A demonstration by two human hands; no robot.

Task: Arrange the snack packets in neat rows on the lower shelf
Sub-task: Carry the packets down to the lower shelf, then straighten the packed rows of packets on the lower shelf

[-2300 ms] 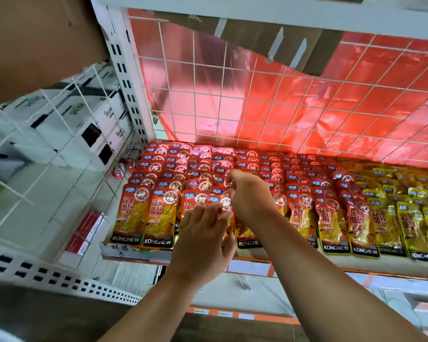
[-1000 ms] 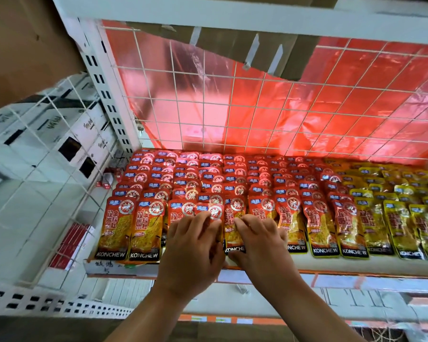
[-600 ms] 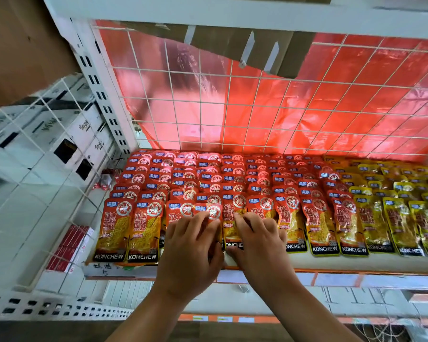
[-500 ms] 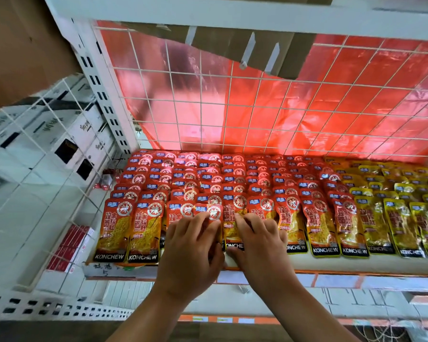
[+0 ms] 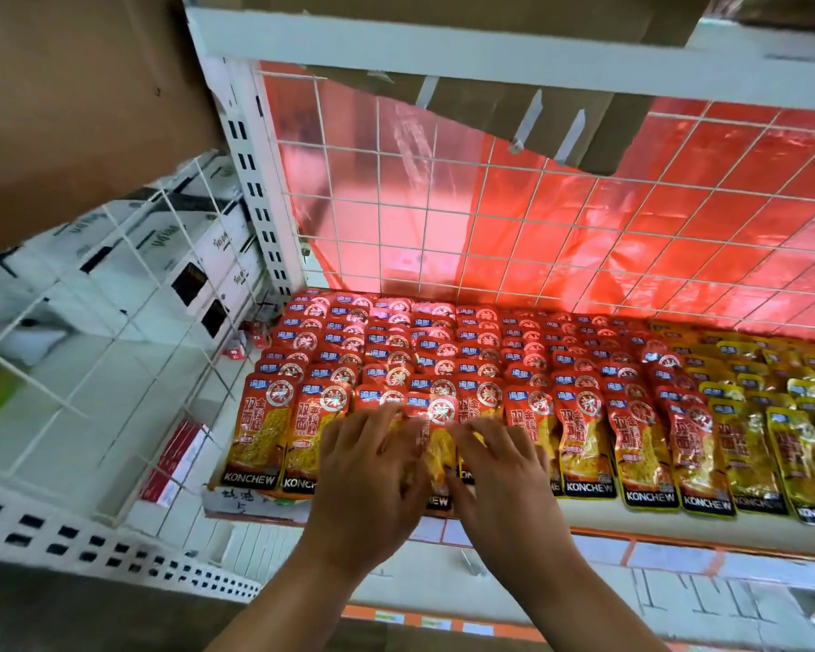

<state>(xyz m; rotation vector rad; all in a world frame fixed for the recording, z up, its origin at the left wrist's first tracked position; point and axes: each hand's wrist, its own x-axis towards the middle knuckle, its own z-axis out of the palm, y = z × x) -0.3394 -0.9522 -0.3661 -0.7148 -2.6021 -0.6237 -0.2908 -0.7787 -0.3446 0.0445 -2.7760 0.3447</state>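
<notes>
Drawn back from the far rows, the right hand (image 5: 499, 482) is now laid beside the left hand (image 5: 372, 477) on the near row of red packets (image 5: 438, 440), at the left part of the shelf (image 5: 598, 517). Fingers (image 5: 495, 435) of both are spread and pressed flat, nothing being pinched, though blurred. Presumably the overlapped fronts are being squared to match the neighbouring columns and the yellow packets (image 5: 749, 444) at the right.

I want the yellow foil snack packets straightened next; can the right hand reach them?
Probably yes: the right hand rests on the red foil snack packets at the white shelf's open front, and nothing stands between it and the yellow foil snack packets.
</notes>
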